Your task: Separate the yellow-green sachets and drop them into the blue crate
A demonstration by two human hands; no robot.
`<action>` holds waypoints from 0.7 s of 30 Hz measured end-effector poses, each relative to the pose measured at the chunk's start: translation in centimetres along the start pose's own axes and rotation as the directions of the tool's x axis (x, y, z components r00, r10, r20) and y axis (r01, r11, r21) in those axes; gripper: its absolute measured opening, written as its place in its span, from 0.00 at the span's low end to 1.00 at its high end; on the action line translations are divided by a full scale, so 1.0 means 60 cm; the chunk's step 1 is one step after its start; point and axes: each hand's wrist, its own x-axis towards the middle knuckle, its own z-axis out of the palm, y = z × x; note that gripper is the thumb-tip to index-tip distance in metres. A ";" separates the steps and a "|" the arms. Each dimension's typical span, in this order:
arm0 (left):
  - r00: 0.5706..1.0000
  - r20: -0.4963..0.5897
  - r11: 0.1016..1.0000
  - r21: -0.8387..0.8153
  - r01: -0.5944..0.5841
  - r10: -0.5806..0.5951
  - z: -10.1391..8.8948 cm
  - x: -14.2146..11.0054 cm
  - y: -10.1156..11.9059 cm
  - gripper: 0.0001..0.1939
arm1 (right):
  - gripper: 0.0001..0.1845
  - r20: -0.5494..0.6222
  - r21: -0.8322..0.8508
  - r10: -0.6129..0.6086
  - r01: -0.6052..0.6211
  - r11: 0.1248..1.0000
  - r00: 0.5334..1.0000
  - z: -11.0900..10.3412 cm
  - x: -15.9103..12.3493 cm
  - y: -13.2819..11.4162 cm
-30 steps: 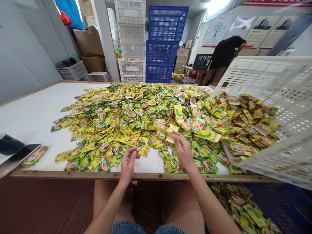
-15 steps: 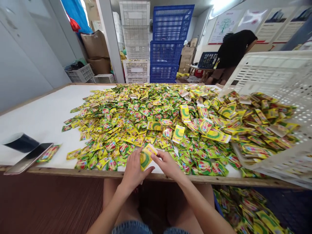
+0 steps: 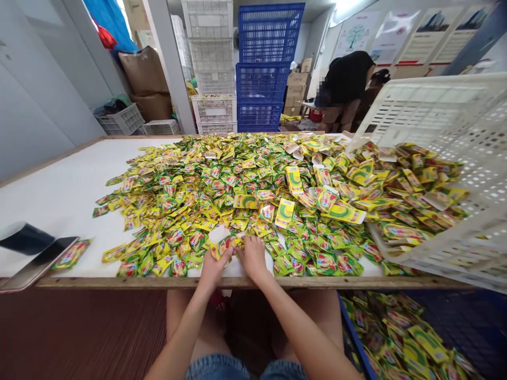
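Across the tabletop [image 3: 71, 179], a heap of packets [image 3: 198, 184] spreads before me. My right hand [image 3: 253, 257] curls over the heap's near edge; I cannot tell what it grips. My left hand [image 3: 214, 268], nearly closed, pinches a small carton [image 3: 222, 247] just beyond its palm, white flap [image 3: 219, 233] pointing away from me, long axis partly hidden.

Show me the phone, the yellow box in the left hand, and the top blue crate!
Phone [image 3: 40, 263]: head view, middle of its flat screen.
Yellow box [image 3: 221, 247]: head view, printed side below the white flap.
Top blue crate [image 3: 269, 36]: head view, front lattice wall.
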 end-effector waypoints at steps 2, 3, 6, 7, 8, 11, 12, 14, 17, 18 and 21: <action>1.000 -0.003 0.999 -0.042 0.023 -0.023 -0.006 -0.001 -0.003 0.19 | 0.10 0.014 0.079 0.023 -0.024 0.997 1.000 -0.001 -0.007 0.002; 1.000 -0.008 0.998 -0.060 0.026 -0.026 -0.008 -0.001 -0.005 0.18 | 0.08 0.032 0.146 0.018 -0.023 0.989 0.999 -0.010 -0.009 0.007; 1.000 0.021 0.997 -0.073 0.023 -0.022 -0.012 -0.002 -0.008 0.18 | 0.08 0.094 0.325 -0.021 -0.010 0.946 0.995 -0.063 -0.002 0.043; 0.999 0.042 0.998 -0.062 0.021 -0.018 -0.012 -0.003 -0.008 0.18 | 0.09 0.102 0.355 -0.032 -0.006 0.935 0.994 -0.088 0.002 0.060; 0.998 0.060 0.999 -0.051 0.018 -0.015 -0.011 -0.003 -0.008 0.18 | 0.11 0.101 0.402 -0.038 -0.006 0.916 0.994 -0.113 0.006 0.078; 0.996 0.084 0.999 -0.041 0.025 -0.022 -0.009 -0.003 -0.007 0.18 | 0.20 0.145 0.358 -0.019 -0.034 0.933 0.989 -0.171 0.008 0.130; 0.996 0.084 0.999 -0.044 0.031 -0.027 -0.008 -0.002 -0.008 0.18 | 0.21 0.178 0.294 0.007 -0.060 0.954 0.984 -0.181 0.004 0.142; 0.996 0.085 0.998 -0.054 0.043 -0.039 -0.008 -0.001 -0.010 0.19 | 0.20 0.217 0.166 0.077 -0.114 0.980 0.973 -0.183 -0.012 0.157; 0.995 0.088 0.997 -0.059 0.049 -0.044 -0.008 -0.001 -0.013 0.20 | 0.15 0.149 0.034 0.152 -0.159 0.987 0.977 -0.161 -0.041 0.155; 0.995 0.092 0.997 -0.054 0.048 -0.043 -0.008 -0.002 -0.013 0.21 | 0.13 0.110 -0.021 0.160 -0.159 0.987 0.981 -0.153 -0.050 0.149; 0.993 0.104 0.998 -0.023 0.054 -0.051 -0.008 -0.002 -0.006 0.21 | 0.09 0.052 -0.151 0.178 -0.168 0.974 0.983 -0.138 -0.063 0.131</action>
